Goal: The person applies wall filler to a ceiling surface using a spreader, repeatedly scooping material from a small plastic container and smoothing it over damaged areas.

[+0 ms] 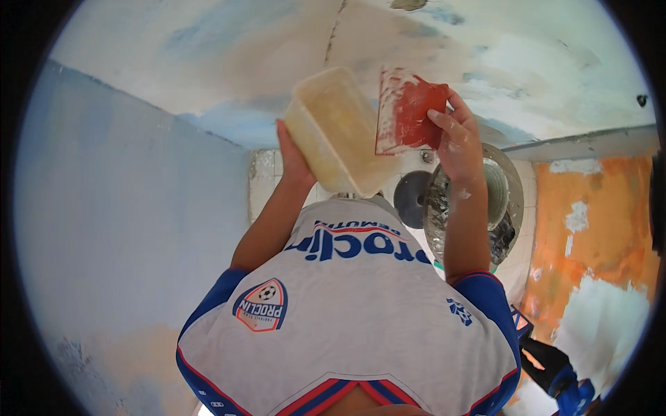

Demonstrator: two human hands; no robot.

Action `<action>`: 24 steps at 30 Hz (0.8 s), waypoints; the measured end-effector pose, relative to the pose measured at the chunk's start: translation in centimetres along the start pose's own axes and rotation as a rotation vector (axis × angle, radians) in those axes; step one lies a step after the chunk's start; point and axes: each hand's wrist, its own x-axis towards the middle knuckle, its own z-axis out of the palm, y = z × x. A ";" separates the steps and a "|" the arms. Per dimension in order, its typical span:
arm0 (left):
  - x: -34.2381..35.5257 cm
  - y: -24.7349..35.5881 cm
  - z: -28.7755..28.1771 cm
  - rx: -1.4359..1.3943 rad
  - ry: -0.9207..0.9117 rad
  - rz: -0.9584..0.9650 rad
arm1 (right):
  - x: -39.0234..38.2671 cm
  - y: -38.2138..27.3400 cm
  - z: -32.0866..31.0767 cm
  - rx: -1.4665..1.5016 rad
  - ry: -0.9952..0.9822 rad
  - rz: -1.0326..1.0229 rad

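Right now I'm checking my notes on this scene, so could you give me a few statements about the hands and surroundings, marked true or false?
1. The right hand holds a red spreader. True.
2. The left hand is empty. False: the left hand holds a pale container.
3. The red spreader has whitish residue on it. True.
4. The pale container is round. False: it is rectangular.
5. A mostly blue wall stands on the left. True.
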 end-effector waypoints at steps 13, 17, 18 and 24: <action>0.3 -2.2 3.8 0.104 -0.017 0.024 | 4.3 -6.7 -4.2 -0.780 -0.037 -0.104; 0.1 -2.9 5.1 0.050 -0.025 0.057 | 3.0 -9.1 -3.5 -0.475 0.047 -0.074; 0.1 -3.0 5.6 0.057 -0.038 0.051 | 3.2 -8.5 -3.4 -0.476 0.042 -0.073; 0.9 -4.6 7.3 0.092 0.003 0.071 | 5.2 -8.8 -6.3 -0.661 -0.001 -0.060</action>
